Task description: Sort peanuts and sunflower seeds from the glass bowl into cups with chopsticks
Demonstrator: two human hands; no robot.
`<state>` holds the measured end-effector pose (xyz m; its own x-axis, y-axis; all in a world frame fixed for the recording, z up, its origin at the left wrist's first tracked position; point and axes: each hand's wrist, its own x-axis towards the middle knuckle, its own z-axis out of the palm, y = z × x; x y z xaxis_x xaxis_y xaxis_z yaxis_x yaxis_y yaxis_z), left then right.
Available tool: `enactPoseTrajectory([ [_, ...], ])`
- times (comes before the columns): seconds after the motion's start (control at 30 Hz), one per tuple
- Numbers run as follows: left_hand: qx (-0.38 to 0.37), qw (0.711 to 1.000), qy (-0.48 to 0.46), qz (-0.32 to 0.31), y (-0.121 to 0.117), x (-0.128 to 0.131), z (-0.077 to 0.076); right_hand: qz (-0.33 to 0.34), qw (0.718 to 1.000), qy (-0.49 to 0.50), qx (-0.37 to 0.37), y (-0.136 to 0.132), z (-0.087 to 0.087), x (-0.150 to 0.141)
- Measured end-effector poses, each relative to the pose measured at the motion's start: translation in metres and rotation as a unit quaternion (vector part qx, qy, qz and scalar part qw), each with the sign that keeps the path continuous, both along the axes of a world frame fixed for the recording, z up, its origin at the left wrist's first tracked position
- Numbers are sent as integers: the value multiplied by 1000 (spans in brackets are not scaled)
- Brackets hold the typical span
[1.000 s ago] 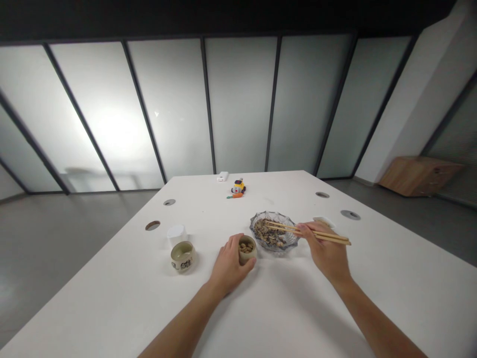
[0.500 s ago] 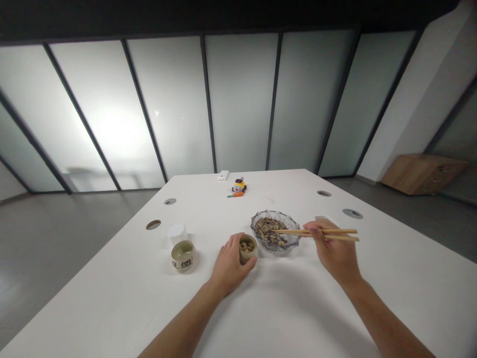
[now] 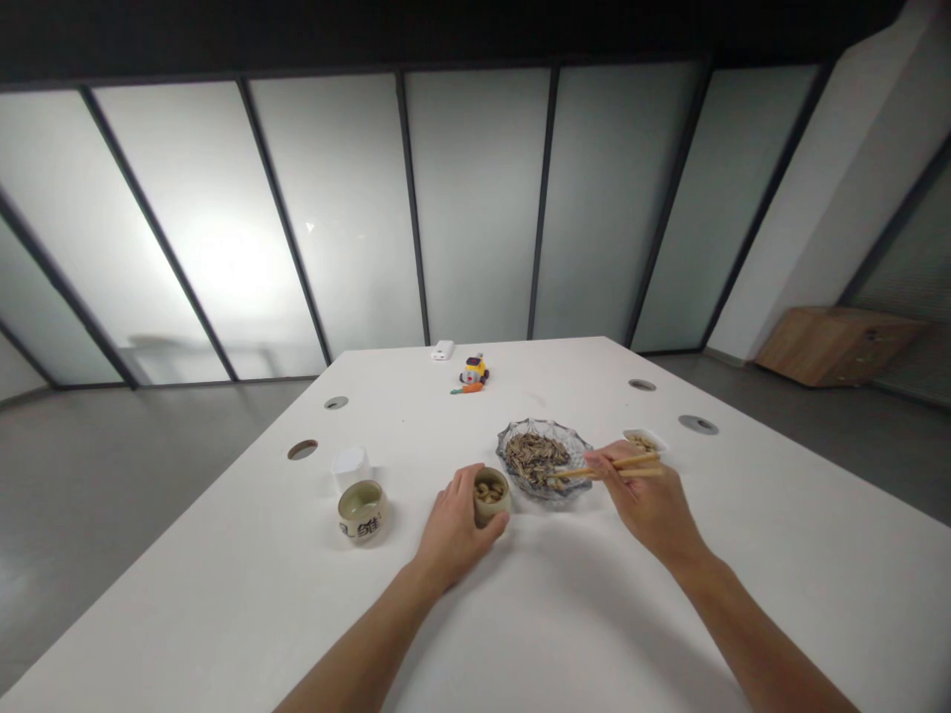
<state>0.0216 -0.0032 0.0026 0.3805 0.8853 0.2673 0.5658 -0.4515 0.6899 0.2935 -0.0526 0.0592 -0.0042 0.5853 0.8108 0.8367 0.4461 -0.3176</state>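
Observation:
My left hand (image 3: 459, 525) is wrapped round a small ceramic cup (image 3: 491, 510) standing on the white table. Several pale brown pieces, perhaps nuts, lie inside the cup. My right hand (image 3: 648, 500) grips a pair of wooden chopsticks (image 3: 622, 469), whose tips reach into a clear glass bowl (image 3: 581, 444). Dark, striped sunflower seeds (image 3: 533, 454) fill much of the bowl, with a few paler pieces near the chopstick tips. Whether the tips pinch a piece is too small to tell. The bowl sits just right of the cup.
A second ceramic cup (image 3: 362, 513) with dark writing stands at the left, a white container (image 3: 351, 465) behind it. Behind my right hand lies a white dish (image 3: 654, 443) of pale pieces. Farther back are a toy car (image 3: 474, 371), a toy carrot (image 3: 468, 389) and a white box (image 3: 443, 350).
My right hand has moved left and slightly down, bringing the chopstick tips lower in the bowl. The white dish behind it shows more. My left hand keeps its hold on the cup.

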Motion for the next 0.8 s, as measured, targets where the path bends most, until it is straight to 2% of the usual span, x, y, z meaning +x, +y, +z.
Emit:
enactPoseTrajectory([
  [0.23, 0, 1000, -2, 1, 0, 0, -1, -42, 998, 7, 36, 0, 1, 7],
  [0.53, 0, 1000, 3, 3, -1, 1, 1, 11, 1000, 1, -5, 1, -2, -1],
  [0.8, -2, 1000, 6, 2, 0, 0, 1, -16, 999, 1, 47, 2, -3, 5],
])
